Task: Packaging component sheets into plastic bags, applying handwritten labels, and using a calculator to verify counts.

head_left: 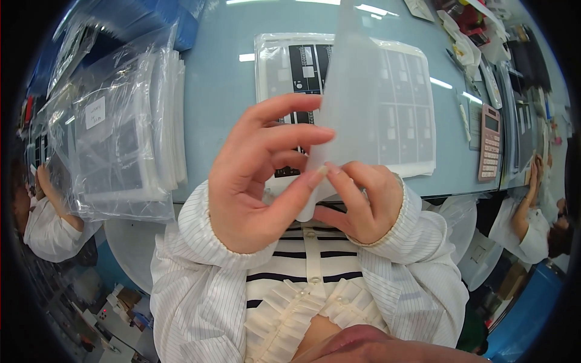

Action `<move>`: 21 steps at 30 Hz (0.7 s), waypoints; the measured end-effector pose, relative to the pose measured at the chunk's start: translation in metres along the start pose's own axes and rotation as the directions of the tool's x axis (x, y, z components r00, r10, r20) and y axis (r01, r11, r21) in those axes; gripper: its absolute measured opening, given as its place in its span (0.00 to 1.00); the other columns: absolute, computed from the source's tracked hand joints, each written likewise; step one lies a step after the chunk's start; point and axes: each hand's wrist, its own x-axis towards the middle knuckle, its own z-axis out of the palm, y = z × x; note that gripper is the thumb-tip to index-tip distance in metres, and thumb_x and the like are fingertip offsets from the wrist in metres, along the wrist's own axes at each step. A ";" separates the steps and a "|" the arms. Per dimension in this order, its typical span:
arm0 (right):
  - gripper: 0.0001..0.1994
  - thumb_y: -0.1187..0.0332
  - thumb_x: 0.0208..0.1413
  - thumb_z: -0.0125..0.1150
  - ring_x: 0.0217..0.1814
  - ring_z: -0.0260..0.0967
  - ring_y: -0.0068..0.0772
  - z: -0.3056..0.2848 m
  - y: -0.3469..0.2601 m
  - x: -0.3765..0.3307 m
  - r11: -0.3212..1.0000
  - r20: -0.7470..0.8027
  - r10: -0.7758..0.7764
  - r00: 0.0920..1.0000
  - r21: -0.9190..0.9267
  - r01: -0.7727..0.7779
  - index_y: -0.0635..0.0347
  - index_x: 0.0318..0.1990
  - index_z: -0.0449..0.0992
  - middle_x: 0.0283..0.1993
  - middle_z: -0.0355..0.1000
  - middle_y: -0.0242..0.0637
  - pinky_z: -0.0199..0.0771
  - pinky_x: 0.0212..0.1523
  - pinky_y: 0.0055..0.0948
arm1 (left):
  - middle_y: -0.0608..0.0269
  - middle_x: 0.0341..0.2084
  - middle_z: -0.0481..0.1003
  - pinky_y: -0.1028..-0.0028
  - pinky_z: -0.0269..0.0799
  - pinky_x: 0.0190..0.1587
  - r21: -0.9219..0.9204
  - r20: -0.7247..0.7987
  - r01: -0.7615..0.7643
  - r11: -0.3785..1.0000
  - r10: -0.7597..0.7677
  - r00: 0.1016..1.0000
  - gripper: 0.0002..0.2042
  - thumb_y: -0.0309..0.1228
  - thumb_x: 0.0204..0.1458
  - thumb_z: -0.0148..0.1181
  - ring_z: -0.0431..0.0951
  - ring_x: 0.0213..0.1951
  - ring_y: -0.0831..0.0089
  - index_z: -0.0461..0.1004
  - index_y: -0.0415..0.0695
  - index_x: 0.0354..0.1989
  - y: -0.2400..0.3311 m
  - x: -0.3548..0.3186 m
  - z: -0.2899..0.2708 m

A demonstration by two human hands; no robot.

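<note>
A thin translucent white plastic sheet [349, 103] stands raised and bent in front of me, its lower edge curled between my hands. My left hand [254, 175] has its thumb against the sheet's lower edge, with the other fingertips at its left side. The thumb and fingertips of my right hand [366, 202] pinch the same lower edge, close to my left thumb. Behind the raised sheet lies a stack of printed sheets [407, 133] with black panels, mostly under a milky cover. A dark printed strip shows at its left part.
On the left lies a thick pile of clear plastic bags [115, 139] with a white label. At the right edge are a pink calculator [489, 142], a white pen [465, 123] and assorted bags. Co-workers sit at both sides. The table [221, 78] is glossy and blue-grey.
</note>
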 end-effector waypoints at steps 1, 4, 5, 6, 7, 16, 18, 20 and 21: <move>0.34 0.71 0.31 0.78 0.41 0.70 0.40 0.001 -0.003 -0.002 0.999 -0.034 0.030 0.999 -0.041 -0.031 0.66 0.52 0.72 0.46 0.68 0.42 0.72 0.36 0.32 | 0.43 0.60 0.60 0.72 0.75 0.46 0.000 -0.003 -0.006 1.000 0.006 1.000 0.19 0.14 0.46 0.59 0.73 0.49 0.68 0.72 0.34 0.49 0.000 0.001 -0.001; 0.28 0.76 0.36 0.74 0.36 0.71 0.40 0.002 -0.006 -0.014 0.990 -0.196 0.016 0.980 -0.134 -0.043 0.66 0.50 0.73 0.41 0.71 0.41 0.73 0.35 0.31 | 0.42 0.60 0.59 0.73 0.75 0.44 0.014 0.086 -0.076 0.997 0.075 0.994 0.17 0.14 0.46 0.59 0.73 0.48 0.69 0.73 0.34 0.47 -0.002 0.001 0.000; 0.28 0.76 0.36 0.74 0.36 0.71 0.40 -0.003 -0.007 -0.016 0.990 -0.195 0.012 0.981 -0.137 -0.040 0.66 0.50 0.73 0.41 0.71 0.41 0.73 0.35 0.31 | 0.46 0.58 0.63 0.75 0.75 0.42 -0.004 0.034 -0.064 0.998 0.065 0.997 0.16 0.15 0.47 0.60 0.75 0.44 0.71 0.74 0.36 0.46 -0.002 0.000 0.003; 0.24 0.76 0.39 0.73 0.34 0.72 0.40 -0.011 -0.007 -0.017 0.974 -0.206 0.022 0.978 -0.216 -0.067 0.66 0.48 0.75 0.39 0.73 0.42 0.74 0.35 0.30 | 0.49 0.55 0.66 0.77 0.75 0.40 -0.021 -0.021 -0.052 0.998 0.052 0.998 0.14 0.15 0.48 0.60 0.76 0.40 0.73 0.76 0.37 0.45 -0.002 -0.001 0.004; 0.20 0.77 0.42 0.71 0.33 0.72 0.39 -0.021 -0.005 -0.018 0.952 -0.218 0.030 0.976 -0.292 -0.094 0.66 0.46 0.76 0.37 0.74 0.43 0.74 0.34 0.30 | 0.49 0.55 0.66 0.77 0.75 0.40 -0.019 -0.030 -0.054 0.998 0.054 0.998 0.14 0.15 0.48 0.60 0.76 0.40 0.73 0.76 0.37 0.45 -0.006 -0.002 0.001; 0.14 0.75 0.54 0.63 0.20 0.64 0.17 -0.151 0.051 -0.033 0.660 -0.935 0.213 0.284 -0.076 -0.747 0.69 0.49 0.77 0.34 0.79 0.38 0.63 0.22 0.17 | 0.49 0.48 0.73 0.63 0.71 0.50 0.659 0.091 -0.212 0.721 0.203 0.975 0.19 0.22 0.42 0.67 0.73 0.48 0.52 0.75 0.37 0.46 -0.040 -0.003 -0.026; 0.11 0.71 0.54 0.65 0.20 0.64 0.17 -0.183 0.054 -0.032 0.593 -0.936 0.215 0.278 -0.101 -0.799 0.66 0.43 0.79 0.30 0.78 0.37 0.63 0.22 0.19 | 0.47 0.55 0.68 0.60 0.66 0.56 0.704 0.063 -0.152 0.694 0.152 0.986 0.21 0.23 0.43 0.66 0.69 0.55 0.49 0.73 0.37 0.49 -0.045 -0.004 -0.028; 0.13 0.65 0.52 0.67 0.25 0.69 0.21 -0.188 0.056 -0.024 0.626 -0.960 0.049 0.276 -0.186 -0.757 0.60 0.44 0.80 0.25 0.75 0.33 0.66 0.27 0.21 | 0.47 0.55 0.68 0.60 0.65 0.57 0.709 0.061 -0.139 0.692 0.137 0.989 0.22 0.23 0.43 0.65 0.68 0.55 0.49 0.73 0.37 0.50 -0.049 -0.002 -0.025; 0.13 0.65 0.52 0.67 0.25 0.69 0.21 -0.190 0.064 -0.017 0.619 -0.960 0.050 0.277 -0.188 -0.763 0.60 0.44 0.80 0.25 0.75 0.33 0.66 0.27 0.21 | 0.46 0.56 0.67 0.59 0.65 0.58 0.727 0.040 -0.112 0.677 0.122 0.992 0.22 0.22 0.44 0.65 0.68 0.56 0.49 0.72 0.37 0.51 -0.050 -0.003 -0.025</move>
